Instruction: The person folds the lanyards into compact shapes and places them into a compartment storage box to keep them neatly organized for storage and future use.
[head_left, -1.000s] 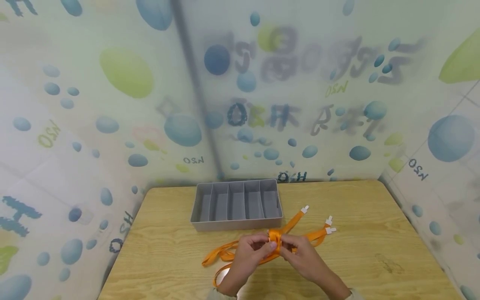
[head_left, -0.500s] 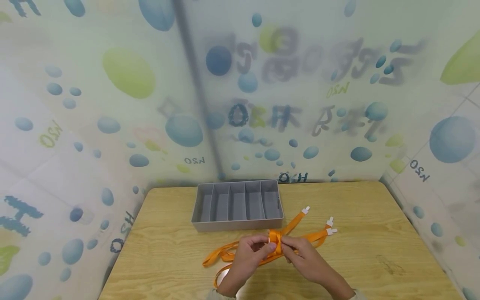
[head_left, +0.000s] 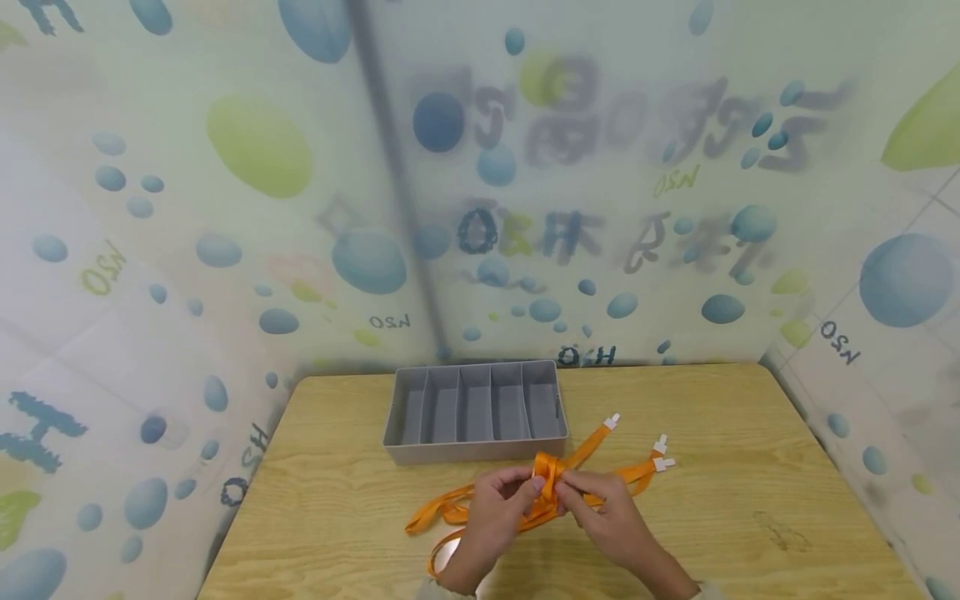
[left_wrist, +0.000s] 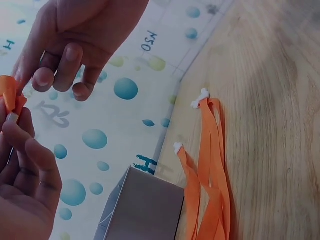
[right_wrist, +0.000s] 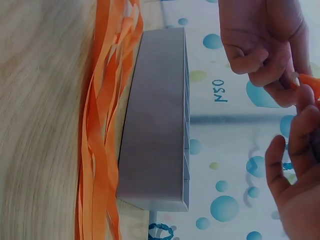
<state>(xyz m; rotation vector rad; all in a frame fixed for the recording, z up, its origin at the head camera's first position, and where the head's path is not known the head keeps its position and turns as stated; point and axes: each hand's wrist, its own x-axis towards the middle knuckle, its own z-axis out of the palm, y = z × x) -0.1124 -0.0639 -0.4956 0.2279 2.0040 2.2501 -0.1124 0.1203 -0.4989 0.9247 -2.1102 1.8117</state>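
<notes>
The folded orange strap (head_left: 548, 473) is held between the two sets of fingers, its longer side running away from the person; neither hand is nearer. The left hand (head_left: 495, 510) pinches its left side, the right hand (head_left: 611, 518) its right, fingertips closed up on it. Loose orange straps (head_left: 435, 510) stretch crosswise below the fingers; whether they join the fold is hard to tell. Just beyond the fingers stands the grey tray (head_left: 474, 452); the counter (head_left: 750, 467) spreads widely to their right.
</notes>
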